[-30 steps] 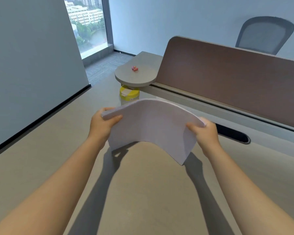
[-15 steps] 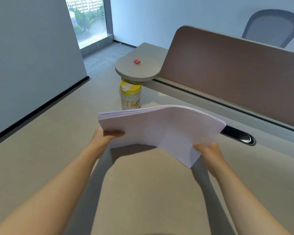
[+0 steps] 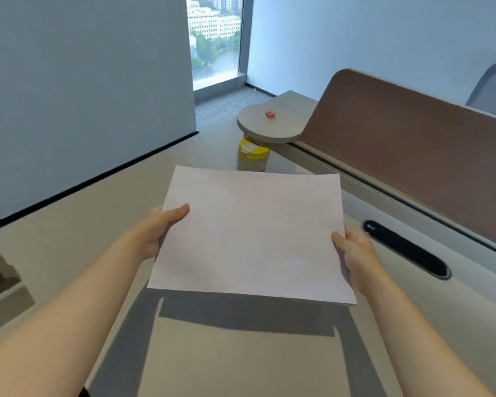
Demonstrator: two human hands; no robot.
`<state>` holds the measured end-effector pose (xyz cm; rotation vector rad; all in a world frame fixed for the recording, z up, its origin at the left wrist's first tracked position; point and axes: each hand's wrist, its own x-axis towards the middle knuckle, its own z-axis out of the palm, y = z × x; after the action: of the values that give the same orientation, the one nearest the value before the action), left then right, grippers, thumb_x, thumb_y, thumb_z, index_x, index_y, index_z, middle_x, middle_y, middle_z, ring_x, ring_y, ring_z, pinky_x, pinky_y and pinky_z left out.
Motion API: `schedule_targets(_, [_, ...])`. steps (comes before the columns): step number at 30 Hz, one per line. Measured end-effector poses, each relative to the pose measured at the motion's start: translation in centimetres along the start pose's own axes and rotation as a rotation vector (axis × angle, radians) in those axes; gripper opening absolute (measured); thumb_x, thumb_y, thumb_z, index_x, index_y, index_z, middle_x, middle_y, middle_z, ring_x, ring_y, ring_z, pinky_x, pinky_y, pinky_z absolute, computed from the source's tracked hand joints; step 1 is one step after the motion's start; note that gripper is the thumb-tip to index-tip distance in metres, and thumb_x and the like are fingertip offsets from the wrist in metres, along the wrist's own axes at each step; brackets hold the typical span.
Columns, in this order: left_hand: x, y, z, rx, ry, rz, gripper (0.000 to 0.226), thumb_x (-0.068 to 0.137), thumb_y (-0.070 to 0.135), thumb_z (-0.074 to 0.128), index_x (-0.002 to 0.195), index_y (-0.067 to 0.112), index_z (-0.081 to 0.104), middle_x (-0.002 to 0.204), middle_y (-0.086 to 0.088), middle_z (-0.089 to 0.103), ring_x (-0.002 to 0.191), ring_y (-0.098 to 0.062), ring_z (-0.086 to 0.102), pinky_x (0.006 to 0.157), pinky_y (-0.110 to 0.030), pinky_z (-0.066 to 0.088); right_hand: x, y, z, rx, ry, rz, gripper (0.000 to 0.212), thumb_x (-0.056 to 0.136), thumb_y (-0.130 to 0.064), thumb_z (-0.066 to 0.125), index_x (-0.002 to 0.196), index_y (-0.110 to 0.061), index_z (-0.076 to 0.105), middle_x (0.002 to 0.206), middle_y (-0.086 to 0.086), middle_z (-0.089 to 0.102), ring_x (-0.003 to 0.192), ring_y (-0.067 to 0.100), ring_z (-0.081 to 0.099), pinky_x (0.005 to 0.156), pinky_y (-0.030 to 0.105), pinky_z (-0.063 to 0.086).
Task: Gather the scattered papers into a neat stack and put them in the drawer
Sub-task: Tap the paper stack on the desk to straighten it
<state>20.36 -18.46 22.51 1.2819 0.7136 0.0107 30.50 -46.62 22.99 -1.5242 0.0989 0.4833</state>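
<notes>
A stack of white papers [image 3: 252,233] hangs flat above the beige desk [image 3: 241,362], casting a dark shadow on it. My left hand [image 3: 158,230] grips the stack's left edge, thumb on top. My right hand [image 3: 355,253] grips the right edge, thumb on top as well. The sheets lie squared together, with a few edges showing at the near right corner. At the far left edge, part of an open drawer or shelf [image 3: 0,276] shows beside the desk; its inside is unclear.
A yellow-lidded canister [image 3: 254,156] stands behind the papers, under a round grey shelf [image 3: 269,124] holding small pink items [image 3: 270,112]. A brown divider panel [image 3: 413,156] runs along the right. A black cable slot [image 3: 407,249] sits in the desk by my right hand.
The stack was bowed and held tilted; it has flattened and now lies level between both hands. My view has shifted left, bringing the desk's left edge into sight.
</notes>
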Motion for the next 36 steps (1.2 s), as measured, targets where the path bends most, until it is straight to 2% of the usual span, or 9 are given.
schedule_targets(2, [-2.3,-1.4,-1.9,-0.031,0.121,0.018,0.007,0.089,0.014,0.053,0.089,0.009,0.058,0.088,-0.004,0.071,0.069,-0.013,0.071,0.070,-0.028,0.055,-0.7,0.4,0.8,-0.021,-0.070,-0.010,0.026,0.093,0.002,0.033,0.088,-0.007,0.056,0.091,0.008,0.064,0.066,0.015,0.065,0.051,0.018,0.056])
schedule_targets(5, [-6.2,-3.9,-4.0,-0.076,0.261,0.040,0.033,0.091,0.005,0.048,0.123,-0.005,0.048,0.117,-0.006,0.053,0.110,-0.017,0.050,0.099,-0.024,0.035,-1.9,1.0,2.2,-0.054,-0.184,-0.020,0.028,0.092,0.000,0.035,0.081,-0.015,0.057,0.060,-0.004,0.071,0.053,0.011,0.067,0.045,0.019,0.051])
schedule_targets(10, [-12.0,-6.8,-7.2,0.013,0.360,0.052,0.037,0.094,0.007,0.042,0.131,0.007,0.040,0.124,-0.010,0.055,0.101,-0.028,0.055,0.087,-0.041,0.041,-3.5,3.1,6.1,-0.070,-0.323,0.018,0.029,0.091,0.001,0.037,0.079,-0.013,0.058,0.048,-0.008,0.069,0.040,0.005,0.063,0.039,0.015,0.048])
schedule_targets(17, [-19.3,-9.4,-14.8,-0.161,0.639,0.085,0.040,0.092,0.005,0.045,0.132,0.004,0.043,0.128,-0.015,0.054,0.107,-0.031,0.052,0.092,-0.044,0.041,-6.8,5.2,15.5,-0.236,-0.490,0.018,0.026,0.091,0.000,0.037,0.084,-0.010,0.060,0.076,0.007,0.063,0.062,0.021,0.055,0.057,0.028,0.045])
schedule_targets(22, [-23.2,-12.0,-21.7,-0.262,0.809,0.037,0.040,0.091,0.001,0.046,0.131,-0.003,0.045,0.128,-0.015,0.053,0.116,-0.032,0.050,0.100,-0.043,0.037,-9.4,7.5,24.0,-0.348,-0.627,-0.030,0.025,0.089,0.000,0.039,0.079,-0.012,0.058,0.073,0.002,0.060,0.063,0.014,0.057,0.054,0.019,0.047])
schedule_targets(25, [-24.2,-13.4,-26.1,-0.131,0.998,0.066,0.036,0.089,0.006,0.052,0.124,0.001,0.052,0.121,-0.008,0.055,0.113,-0.031,0.053,0.101,-0.042,0.039,-10.6,10.3,29.1,-0.456,-0.684,-0.030,0.024,0.090,-0.003,0.039,0.075,-0.013,0.056,0.077,0.006,0.058,0.071,0.022,0.053,0.066,0.028,0.042])
schedule_targets(28, [-24.5,-14.5,-29.8,-0.136,1.074,0.064,0.034,0.089,0.005,0.051,0.122,0.001,0.054,0.115,-0.011,0.057,0.103,-0.028,0.053,0.094,-0.037,0.040,-10.7,12.9,33.6,-0.570,-0.715,-0.004,0.016,0.087,-0.003,0.040,0.075,-0.004,0.051,0.071,0.009,0.044,0.064,0.020,0.040,0.060,0.030,0.034])
schedule_targets(34, [-24.0,-18.0,-35.4,-0.184,1.242,0.052,0.036,0.089,0.001,0.049,0.125,-0.002,0.051,0.131,-0.020,0.055,0.100,-0.019,0.047,0.087,-0.029,0.033,-9.2,15.5,37.8,-0.736,-0.594,-0.110,0.030,0.094,-0.011,0.038,0.122,-0.007,0.048,0.101,0.000,0.053,0.092,0.015,0.054,0.053,0.011,0.040])
schedule_targets(36, [-23.2,-19.0,-36.2,-0.135,1.264,0.010,0.035,0.089,0.002,0.049,0.123,-0.002,0.052,0.129,-0.021,0.056,0.098,-0.019,0.048,0.084,-0.029,0.034,-8.4,16.3,38.1,-0.887,-0.532,-0.201,0.034,0.094,-0.015,0.039,0.125,-0.004,0.048,0.119,0.009,0.056,0.115,0.025,0.050,0.078,0.019,0.038])
